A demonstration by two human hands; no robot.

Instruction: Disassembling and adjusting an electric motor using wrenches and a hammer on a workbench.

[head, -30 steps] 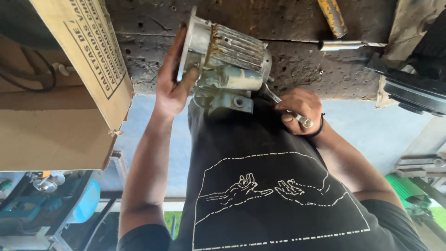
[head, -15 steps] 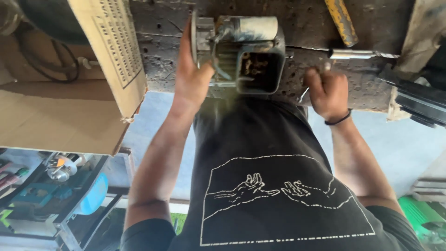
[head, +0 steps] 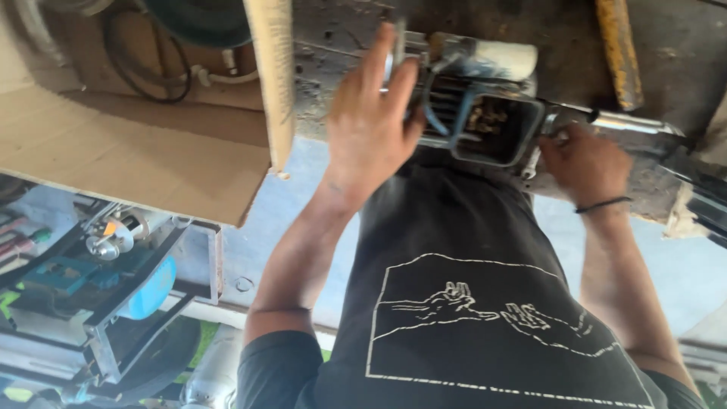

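Observation:
A grey electric motor [head: 477, 98] lies on a dirty metal workbench [head: 568, 38], its open terminal box facing me. My left hand [head: 371, 129] presses against the motor's left end with fingers spread over the end cover. My right hand [head: 583, 163] curls around the motor's right lower corner, a black band on its wrist. A chrome rod-shaped tool [head: 628, 121] lies on the bench just above my right hand, touching the motor's side. My black shirt [head: 454, 303] with a white line drawing fills the lower middle.
An open cardboard box [head: 151, 159] holding a black cable stands left of the motor. A yellow-handled tool [head: 617, 53] lies at the back right of the bench. Below left is a rack with blue and green machine parts [head: 113, 280].
The motor has been turned and set down so its open box faces me. My right hand moved up from below the motor to its right corner. The view has shifted closer.

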